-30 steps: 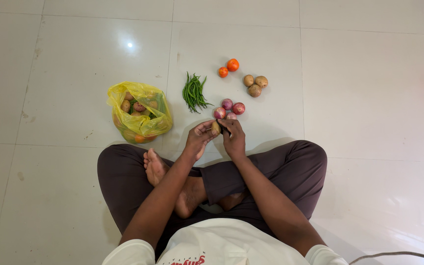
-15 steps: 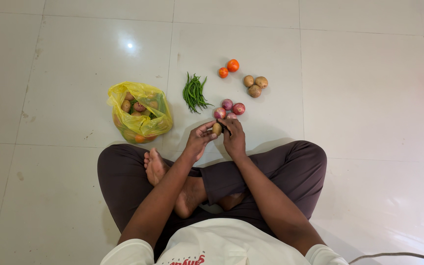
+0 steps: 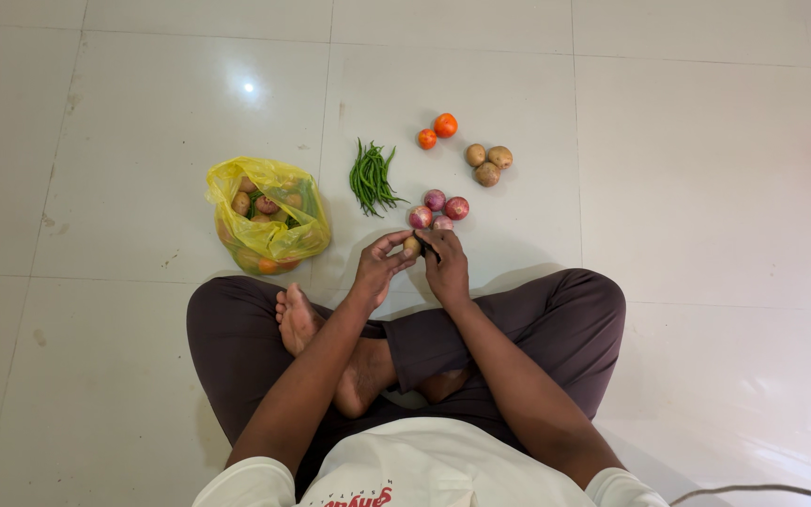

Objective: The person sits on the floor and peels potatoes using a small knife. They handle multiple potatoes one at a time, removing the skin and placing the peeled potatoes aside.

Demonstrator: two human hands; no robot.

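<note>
Our grip is a two-handed one: the left hand (image 3: 377, 268) pinches a small, round, tan-skinned potato (image 3: 412, 246) between thumb and fingertips, and the right hand (image 3: 447, 266) closes on its other side, with something dark and too small to identify at the fingertips. The potato sits in the air just above our crossed legs, close to the floor. In our judgement the work goes best if the left fingers only steady and turn the potato while the right hand works, keeping the thumb clear of whatever it holds. Just beyond the hands lie four reddish-purple onions (image 3: 437, 210), near enough to be nudged. Further out are a bundle of slim green beans (image 3: 370, 176), three more tan potatoes (image 3: 487, 161) and two orange-red tomatoes (image 3: 436, 130). To the left stands a yellow plastic bag (image 3: 267, 216) of mixed vegetables on the pale glossy tiled floor (image 3: 706, 188).
</note>
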